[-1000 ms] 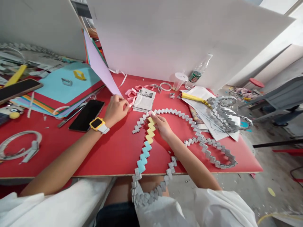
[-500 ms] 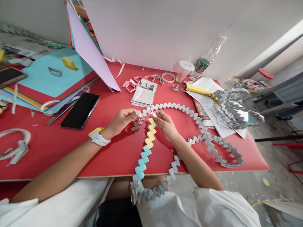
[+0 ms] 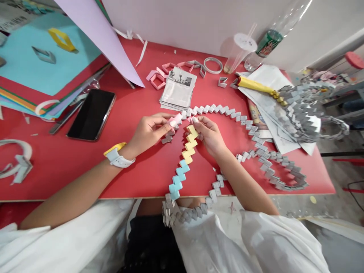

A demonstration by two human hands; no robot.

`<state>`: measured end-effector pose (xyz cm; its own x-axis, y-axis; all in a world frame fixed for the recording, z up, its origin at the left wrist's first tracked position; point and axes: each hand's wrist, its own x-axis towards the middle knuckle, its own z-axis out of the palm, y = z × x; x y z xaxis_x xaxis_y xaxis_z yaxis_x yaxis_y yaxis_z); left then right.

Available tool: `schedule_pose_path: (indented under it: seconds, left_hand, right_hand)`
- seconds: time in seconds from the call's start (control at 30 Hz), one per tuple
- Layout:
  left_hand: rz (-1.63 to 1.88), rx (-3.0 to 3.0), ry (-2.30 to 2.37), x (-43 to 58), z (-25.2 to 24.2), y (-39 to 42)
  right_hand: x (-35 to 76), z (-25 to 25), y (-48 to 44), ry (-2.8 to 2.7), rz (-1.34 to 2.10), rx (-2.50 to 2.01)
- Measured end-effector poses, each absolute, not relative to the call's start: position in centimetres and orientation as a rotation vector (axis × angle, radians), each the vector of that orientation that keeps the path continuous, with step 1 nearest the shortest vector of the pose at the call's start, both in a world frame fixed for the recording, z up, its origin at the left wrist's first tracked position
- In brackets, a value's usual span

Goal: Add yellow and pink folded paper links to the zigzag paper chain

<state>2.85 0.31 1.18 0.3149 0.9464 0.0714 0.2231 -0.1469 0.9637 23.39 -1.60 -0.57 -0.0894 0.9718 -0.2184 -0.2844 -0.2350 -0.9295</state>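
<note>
Nearest, below the fingers, a zigzag paper chain (image 3: 189, 149) dips in a gray curve past the front edge of the red tabletop (image 3: 136, 178), over the person's lap. From there it climbs toward the fingers, turning light blue, then yellow, then pink at its tip. The right hand (image 3: 212, 136) has thumb and fingertips pinching that pink end. Just to its left, the left hand (image 3: 146, 132) pinches a small pink strip (image 3: 175, 118) between thumb and fingers, a little apart from the chain's tip. A watch (image 3: 121, 157) with a yellow case and pale strap sits on the left wrist.

More gray links lie in a loop well to the right of the fingers and in an arc just beyond them, ending under the left fingertips. Well to the left are a pale loop (image 3: 24, 149) and, closer, a dark phone (image 3: 91, 115).

Just beyond the fingers is a stack of cut newspaper (image 3: 179, 91); behind it are folded pink loops (image 3: 157, 81) and a round gray ring (image 3: 213, 65). Off to the right of the fingers, a yellow roll (image 3: 253, 84) and a gray woven heap (image 3: 301, 117) rest on loose papers (image 3: 273, 104). Farther off stand a lidded cup (image 3: 237, 53) and a plastic bottle (image 3: 269, 43). Colored sheets (image 3: 22, 62) spread far left, before the pale partition (image 3: 176, 22).
</note>
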Motion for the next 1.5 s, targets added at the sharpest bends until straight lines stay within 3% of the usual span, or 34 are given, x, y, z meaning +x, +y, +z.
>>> schedule_pose_path:
  seconds: [0.37, 0.93, 1.5]
  left_hand:
    - [0.712, 1.227, 0.908, 3.1, 0.3, -0.3]
    - [0.982, 1.215, 1.047, 3.5, 0.1, -0.6]
    - [1.139, 1.65, 1.181, 3.3, 0.8, -1.3]
  right_hand:
    - [23.2, -0.4, -1.9, -0.816, 1.654, -1.092]
    - [22.7, 0.3, -2.8, -0.924, 1.609, -1.094]
    - [22.6, 0.4, -2.9, -0.783, 1.776, -0.976]
